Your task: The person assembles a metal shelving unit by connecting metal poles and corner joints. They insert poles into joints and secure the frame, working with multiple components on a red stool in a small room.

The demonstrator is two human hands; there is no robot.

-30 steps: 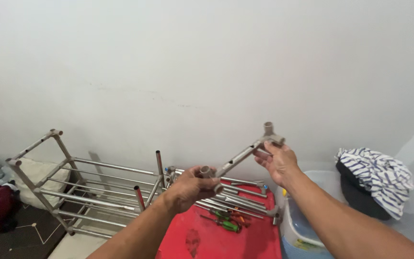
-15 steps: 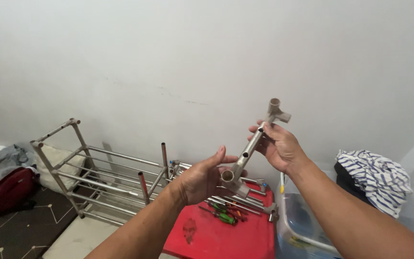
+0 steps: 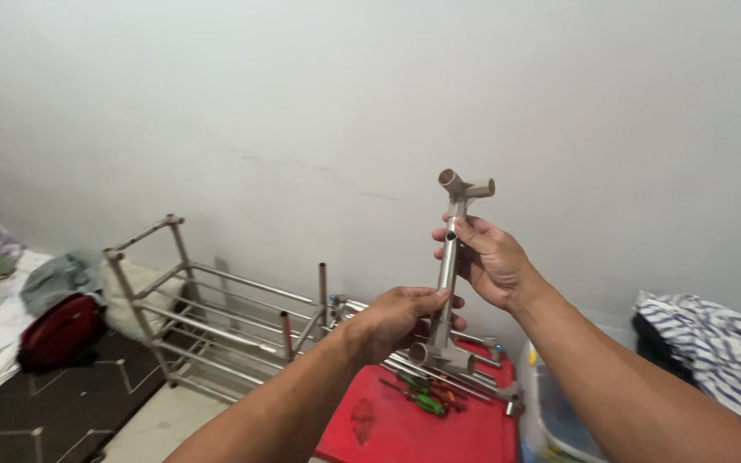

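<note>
I hold a short metal tube [image 3: 448, 273] nearly upright in front of the wall, with a grey plastic connector on each end. My right hand [image 3: 488, 261] grips its upper part just under the top connector [image 3: 462, 189]. My left hand [image 3: 402, 318] holds the lower part just above the bottom connector [image 3: 439, 356]. Below the hands a red board [image 3: 413, 424] carries several loose metal tubes [image 3: 422, 369] and green and red handled screwdrivers [image 3: 424, 400].
A partly built metal tube rack [image 3: 207, 313] lies on the floor at left against the white wall. A red bag [image 3: 57, 330] and grey cloth lie further left. A clear plastic bin [image 3: 551, 411] and a striped cloth [image 3: 713, 347] sit at right.
The tube has swung from a slant to nearly upright. Both hands have shifted their grip along it and moved slightly right, and the view has turned a little.
</note>
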